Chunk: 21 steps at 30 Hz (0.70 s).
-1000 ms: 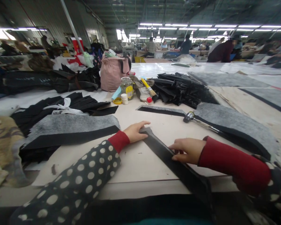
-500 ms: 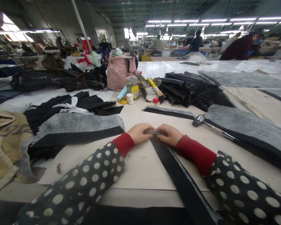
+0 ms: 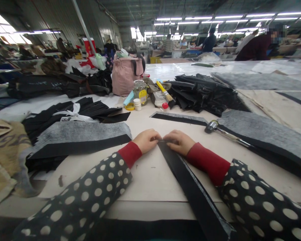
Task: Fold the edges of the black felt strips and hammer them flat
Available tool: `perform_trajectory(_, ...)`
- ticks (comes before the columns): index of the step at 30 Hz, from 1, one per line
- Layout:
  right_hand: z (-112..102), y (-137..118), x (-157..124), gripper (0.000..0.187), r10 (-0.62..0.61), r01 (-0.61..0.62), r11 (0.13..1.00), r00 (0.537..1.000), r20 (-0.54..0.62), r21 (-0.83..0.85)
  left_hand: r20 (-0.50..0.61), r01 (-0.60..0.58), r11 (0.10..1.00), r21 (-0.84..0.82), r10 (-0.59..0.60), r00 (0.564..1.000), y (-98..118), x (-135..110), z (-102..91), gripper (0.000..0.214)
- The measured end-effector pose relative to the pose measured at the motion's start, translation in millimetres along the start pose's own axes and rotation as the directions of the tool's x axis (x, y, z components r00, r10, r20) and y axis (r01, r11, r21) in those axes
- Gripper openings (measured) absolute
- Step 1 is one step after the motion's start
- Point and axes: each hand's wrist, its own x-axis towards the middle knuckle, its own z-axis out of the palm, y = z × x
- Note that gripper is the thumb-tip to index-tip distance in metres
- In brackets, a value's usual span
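A long black strip of leather-like material (image 3: 188, 182) runs from the near table edge up to my hands, with a pale grey edge along its right side. At its far end my left hand (image 3: 145, 140) is closed, thumb and fingertips pinching the left corner. Close beside it my right hand (image 3: 178, 142) grips the right corner, with the fingers curled over the end. Between the fingertips, a thin grey edge of the strip shows low against the board. The fingers partly hide this end.
A hammer (image 3: 212, 126) lies right of my hands, its handle across a grey-backed black piece (image 3: 261, 134). Another such piece (image 3: 85, 135) lies left. Behind stand a glass jar (image 3: 140, 93), a brush (image 3: 165, 90), a pink bag (image 3: 125, 75) and a pile of black pieces (image 3: 198, 92).
The grey end of the strip, raised and visible between my fingers before, is now lower and flatter. Both hands stay closed on it. The whole view has shifted slightly.
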Motion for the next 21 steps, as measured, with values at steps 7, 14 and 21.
perform_trajectory(7, 0, 2, -1, 0.023, -0.076, 0.075, 0.995, 0.997, -0.001, -0.067, 0.017, -0.145, 0.985, 0.09, 0.144, 0.989, -2, -1, 0.3, 0.019)
perform_trajectory(14, -2, -5, -2, 0.023, -0.149, 0.162, 0.962, 0.986, 0.073, -0.221, 0.219, -0.389, 0.855, 0.342, 0.331, 0.918, -8, -9, -8.3, 0.029)
perform_trajectory(21, -7, -14, -1, 0.026, -0.123, 0.171, 0.928, 0.979, 0.16, -0.33, 0.211, -0.336, 0.877, 0.344, 0.277, 0.937, -17, -21, -21.4, 0.028)
